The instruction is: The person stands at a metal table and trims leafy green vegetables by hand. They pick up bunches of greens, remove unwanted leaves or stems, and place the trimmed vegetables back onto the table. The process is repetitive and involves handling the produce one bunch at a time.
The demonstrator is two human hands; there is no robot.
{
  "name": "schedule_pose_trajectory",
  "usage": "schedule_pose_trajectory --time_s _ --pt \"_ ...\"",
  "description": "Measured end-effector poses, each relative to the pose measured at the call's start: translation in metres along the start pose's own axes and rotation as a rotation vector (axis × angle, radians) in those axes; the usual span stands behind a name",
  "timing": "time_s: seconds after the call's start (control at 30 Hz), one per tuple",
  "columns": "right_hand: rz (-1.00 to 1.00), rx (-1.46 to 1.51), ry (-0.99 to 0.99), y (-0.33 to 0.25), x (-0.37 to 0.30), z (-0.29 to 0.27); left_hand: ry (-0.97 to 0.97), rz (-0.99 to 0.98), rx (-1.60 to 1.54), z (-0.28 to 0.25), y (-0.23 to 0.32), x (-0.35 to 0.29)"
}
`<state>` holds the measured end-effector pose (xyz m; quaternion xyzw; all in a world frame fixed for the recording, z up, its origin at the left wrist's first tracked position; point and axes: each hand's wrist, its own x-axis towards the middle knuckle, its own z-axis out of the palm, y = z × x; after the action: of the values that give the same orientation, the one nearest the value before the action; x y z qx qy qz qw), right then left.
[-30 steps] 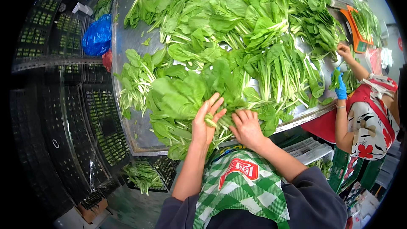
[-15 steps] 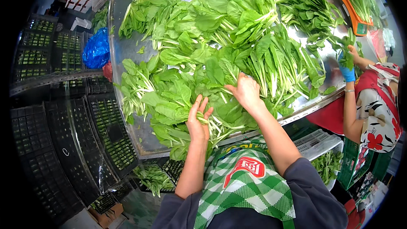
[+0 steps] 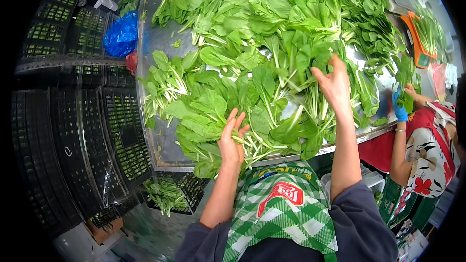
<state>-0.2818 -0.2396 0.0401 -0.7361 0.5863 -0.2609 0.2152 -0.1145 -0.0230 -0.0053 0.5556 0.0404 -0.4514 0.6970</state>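
Leafy greens with pale stems (image 3: pixel 272 14) lie in heaps over the metal table. My left hand (image 3: pixel 231 141) is closed around a small bunch of leafy greens (image 3: pixel 206 121) near the table's front edge. Its leaves spread to the left of my fingers and its pale stems stick out to the right. My right hand (image 3: pixel 336 86) is over the heap farther right, thumb and fingers apart, fingertips close to some leaves and with nothing visible in its grip. Between the two hands, loose leaves and stems (image 3: pixel 289 126) lie along the front edge.
At the right, a co-worker's blue-gloved hand (image 3: pixel 399 106) and bare hand hold greens. Behind them sits an orange scale (image 3: pixel 417 43) with greens on it. A blue plastic bag (image 3: pixel 121 34) is beside the metal table (image 3: pixel 160 138). Black crates (image 3: pixel 73 136) stand at the left.
My right hand has moved right and opened over the heap. My left hand stays on its bunch. The whole view has shifted slightly, and a blue glove at the far left is now mostly out of frame.
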Motion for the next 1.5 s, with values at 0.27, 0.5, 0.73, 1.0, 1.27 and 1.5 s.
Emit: schedule_pose_trajectory --time_s 0.27,0.5,0.73,1.0,1.27,1.5 --pt "0.037 -0.281 -0.656 -0.028 -0.094 0.079 0.033 -0.017 0.008 0.001 -0.005 0.003" --pt "0.669 1.113 -0.529 -0.010 -0.095 0.130 0.027 -0.016 0.014 0.006 -0.003 0.000" --pt "0.640 1.227 -0.794 -0.008 -0.061 0.039 0.025 -0.029 -0.022 -0.001 -0.001 0.001" --pt "-0.215 -0.065 0.052 -0.007 -0.093 0.032 0.039 -0.029 -0.005 -0.005 -0.003 0.002" --pt "0.364 0.195 -0.560 -0.044 -0.086 0.121 0.026 -0.032 -0.020 0.004 -0.003 -0.002" --pt "0.701 0.526 -0.424 -0.013 -0.092 0.155 0.065 -0.022 -0.009 0.000 0.003 -0.009"
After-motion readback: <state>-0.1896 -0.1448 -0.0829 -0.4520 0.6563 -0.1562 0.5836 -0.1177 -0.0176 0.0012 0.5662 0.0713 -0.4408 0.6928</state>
